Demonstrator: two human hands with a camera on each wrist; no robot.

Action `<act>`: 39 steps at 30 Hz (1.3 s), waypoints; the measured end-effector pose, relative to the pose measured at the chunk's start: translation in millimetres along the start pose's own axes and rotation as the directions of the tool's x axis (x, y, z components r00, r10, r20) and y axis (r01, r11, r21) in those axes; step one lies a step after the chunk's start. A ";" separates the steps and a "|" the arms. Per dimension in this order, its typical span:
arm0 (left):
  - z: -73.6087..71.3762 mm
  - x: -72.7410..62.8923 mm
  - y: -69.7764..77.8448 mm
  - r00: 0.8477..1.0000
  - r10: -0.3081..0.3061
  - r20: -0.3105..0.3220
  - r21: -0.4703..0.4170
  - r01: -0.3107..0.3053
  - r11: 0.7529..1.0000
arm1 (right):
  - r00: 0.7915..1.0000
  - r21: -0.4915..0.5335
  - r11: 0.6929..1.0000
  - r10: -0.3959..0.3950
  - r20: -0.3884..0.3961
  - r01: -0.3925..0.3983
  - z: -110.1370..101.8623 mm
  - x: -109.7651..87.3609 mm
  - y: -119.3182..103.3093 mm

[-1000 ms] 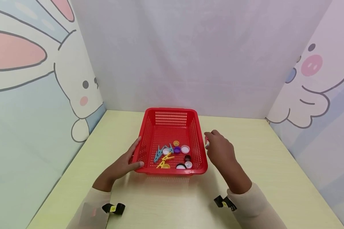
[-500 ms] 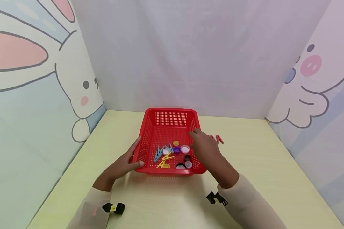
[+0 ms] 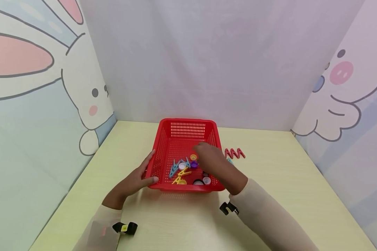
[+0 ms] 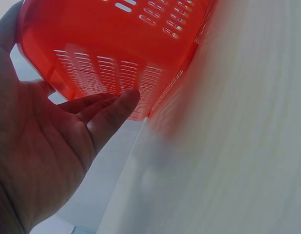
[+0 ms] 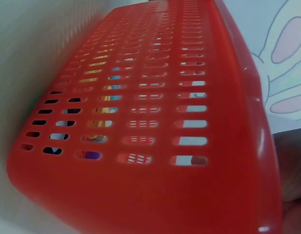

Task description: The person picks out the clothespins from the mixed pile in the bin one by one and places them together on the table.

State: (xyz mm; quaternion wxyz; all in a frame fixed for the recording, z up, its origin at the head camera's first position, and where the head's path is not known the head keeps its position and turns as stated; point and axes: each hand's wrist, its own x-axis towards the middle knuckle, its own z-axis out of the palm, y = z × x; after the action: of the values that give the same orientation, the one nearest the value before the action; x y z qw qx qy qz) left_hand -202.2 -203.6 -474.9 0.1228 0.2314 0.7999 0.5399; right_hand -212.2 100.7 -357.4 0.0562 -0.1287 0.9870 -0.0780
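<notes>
A red plastic basket (image 3: 187,188) stands on the table. My left hand (image 3: 133,181) grips its front-left corner, the thumb over the rim and the other fingers along the outer wall, as the left wrist view also shows. My right hand (image 3: 212,158) reaches over the right rim, loosely bent, its fingertips hidden from the head camera. Beneath and beside it lie a yellow bottle cap (image 3: 193,157), a purple cap (image 3: 194,164), a white cap (image 3: 182,166), blue clothespins (image 3: 172,170) and yellow clothespins (image 3: 183,172). The right wrist view shows mostly the slotted basket wall (image 5: 155,195).
Three red clothespins (image 3: 234,153) stand in a row on the table right of the basket. A blue clothespin (image 3: 230,160), partly hidden by my right arm, lies just in front of them. A plain wall (image 3: 207,69) rises behind the table (image 3: 286,181).
My right hand has moved left from beside the red clothespins, across the rim to over the basket, uncovering the row and the blue clothespin. The left hand has kept its place.
</notes>
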 end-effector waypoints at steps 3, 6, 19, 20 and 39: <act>0.3 -0.2 1.4 1.000 -0.005 0.000 0.000 0.005 1.000 | 0.999 -0.006 1.000 -0.007 0.052 0.007 0.9 5.6 -0.6; 0.3 -0.1 2.2 1.000 -0.007 0.001 0.002 0.007 1.000 | 0.995 -0.012 1.000 -0.024 0.092 0.026 1.3 9.0 -0.4; -0.7 -0.2 1.6 1.000 -0.007 -0.005 0.003 0.007 1.000 | 0.936 0.133 0.983 -0.163 0.313 0.127 5.4 19.3 -6.6; -0.7 -0.3 1.6 1.000 -0.005 -0.005 0.002 0.005 1.000 | 0.931 0.132 0.982 -0.174 0.320 0.137 5.8 19.7 -8.4; -1.7 0.5 3.1 1.000 0.003 -0.003 0.024 -0.003 1.000 | 0.859 0.037 0.955 -0.283 0.426 0.296 20.2 29.6 -30.2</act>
State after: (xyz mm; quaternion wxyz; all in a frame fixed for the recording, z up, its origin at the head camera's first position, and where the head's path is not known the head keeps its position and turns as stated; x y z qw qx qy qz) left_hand -202.6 -203.8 -471.4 0.1178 0.2333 0.8062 0.5309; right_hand -230.6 61.3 -374.9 0.2565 -0.2900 0.9211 -0.0406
